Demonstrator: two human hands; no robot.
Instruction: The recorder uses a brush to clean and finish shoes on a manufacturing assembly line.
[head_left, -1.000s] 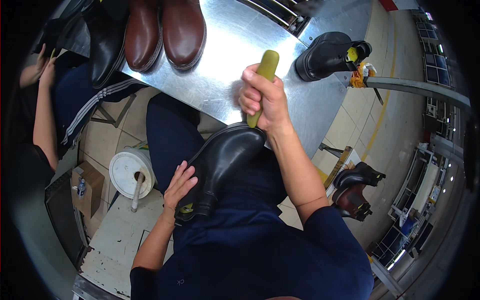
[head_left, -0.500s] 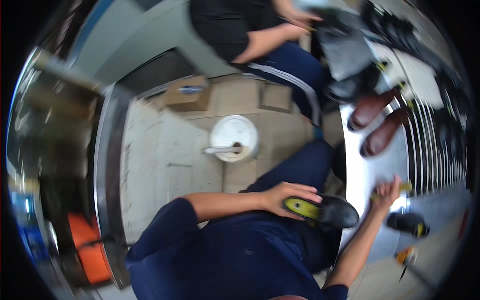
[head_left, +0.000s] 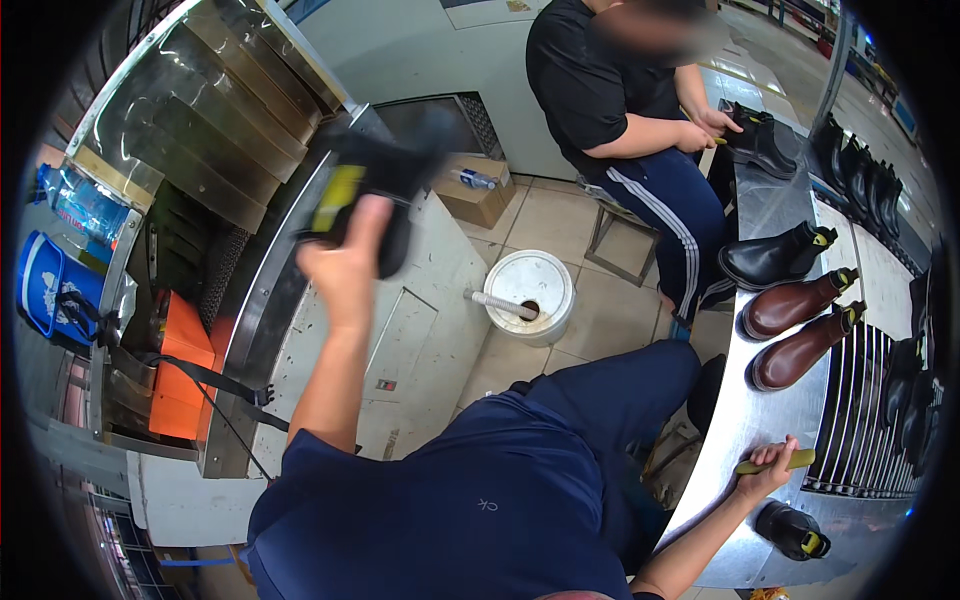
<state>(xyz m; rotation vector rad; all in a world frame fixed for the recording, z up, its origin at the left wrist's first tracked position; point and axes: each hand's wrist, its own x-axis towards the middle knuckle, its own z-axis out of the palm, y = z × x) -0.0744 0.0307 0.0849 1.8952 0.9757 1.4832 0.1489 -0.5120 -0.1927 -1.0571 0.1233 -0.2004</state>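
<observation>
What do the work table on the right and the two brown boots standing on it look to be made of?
Table: probably bare sheet metal, silvery with dull reflections. Brown boots: likely polished leather, judging by the smooth glossy uppers, though synthetic cannot be ruled out.

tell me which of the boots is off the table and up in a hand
The blurred black ankle boot with the yellow lining, gripped in the left hand over the metal conveyor; the other boots stand on the steel table.

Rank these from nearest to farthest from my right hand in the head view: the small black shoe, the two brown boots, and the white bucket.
From the right hand:
1. Small black shoe, on the metal table just below the hand.
2. Brown boots, farther up the table.
3. White bucket, on the floor to the left, farthest.
</observation>
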